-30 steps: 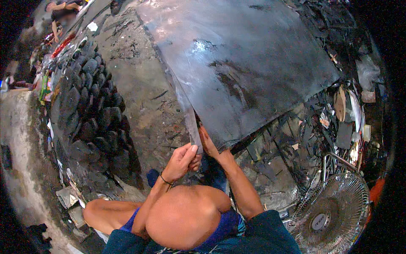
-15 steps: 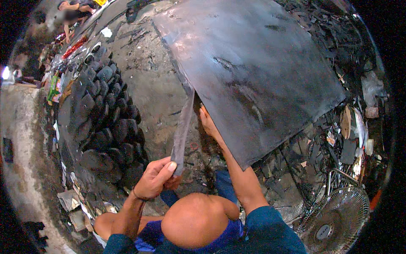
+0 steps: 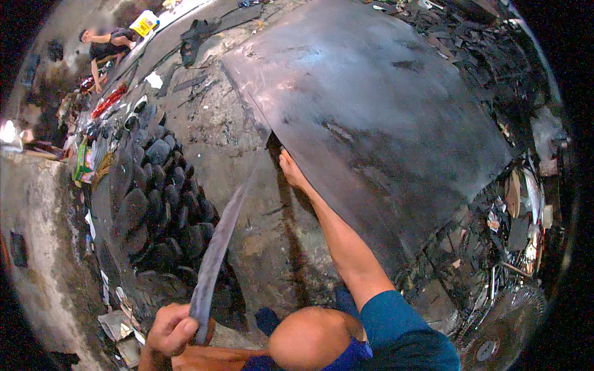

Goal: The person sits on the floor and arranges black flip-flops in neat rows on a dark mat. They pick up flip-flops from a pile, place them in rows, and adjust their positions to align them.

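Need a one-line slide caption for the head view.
Left hand pulls a cut strip from a dark sheet; right hand grips its edge.

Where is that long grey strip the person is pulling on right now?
In the head view, the strip runs from the left hand at lower left up to the big grey sheet, beside the right hand.

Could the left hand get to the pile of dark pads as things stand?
Probably not freely: the left hand is closed on the strip. The pads lie just beyond it, nothing between.
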`<state>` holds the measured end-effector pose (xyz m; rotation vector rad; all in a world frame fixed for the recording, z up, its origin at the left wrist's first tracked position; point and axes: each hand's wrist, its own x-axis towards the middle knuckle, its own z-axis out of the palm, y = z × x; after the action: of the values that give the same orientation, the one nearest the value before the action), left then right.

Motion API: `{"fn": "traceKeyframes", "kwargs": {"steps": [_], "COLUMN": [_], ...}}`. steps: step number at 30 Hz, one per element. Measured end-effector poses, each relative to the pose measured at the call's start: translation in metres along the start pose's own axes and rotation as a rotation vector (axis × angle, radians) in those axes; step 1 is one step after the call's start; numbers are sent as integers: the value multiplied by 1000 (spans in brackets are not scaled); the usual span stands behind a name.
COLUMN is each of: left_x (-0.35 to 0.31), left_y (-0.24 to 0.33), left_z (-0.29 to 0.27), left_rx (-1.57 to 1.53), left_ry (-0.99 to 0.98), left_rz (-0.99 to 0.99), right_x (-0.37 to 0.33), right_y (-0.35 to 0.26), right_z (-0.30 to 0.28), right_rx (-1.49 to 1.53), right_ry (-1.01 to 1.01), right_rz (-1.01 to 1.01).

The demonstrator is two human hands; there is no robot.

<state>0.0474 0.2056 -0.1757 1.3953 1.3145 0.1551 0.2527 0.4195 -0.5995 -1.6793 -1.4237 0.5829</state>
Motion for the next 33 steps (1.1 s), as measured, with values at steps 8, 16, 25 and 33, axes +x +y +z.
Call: {"fn": "traceKeyframes", "kwargs": {"steps": [8,16,25,33], "left_x": [11,181,487,505], "left_y": [52,57,-95,-125], "left_z": [-94,-87,-51,-26], "left_rx": [537,198,167,-26], "left_ry": [-458,-130,386,365], "left_rz": [-22,146,-71,140], "right_x": [59,99,65,8], "right_y": [-59,-39,-34,41], "right_z": [-47,-63,-50,15], "right_rx": [354,512,261,842], "right_ry": [-293,-395,-594,-440], "right_rz": [240,80,326,634]}}
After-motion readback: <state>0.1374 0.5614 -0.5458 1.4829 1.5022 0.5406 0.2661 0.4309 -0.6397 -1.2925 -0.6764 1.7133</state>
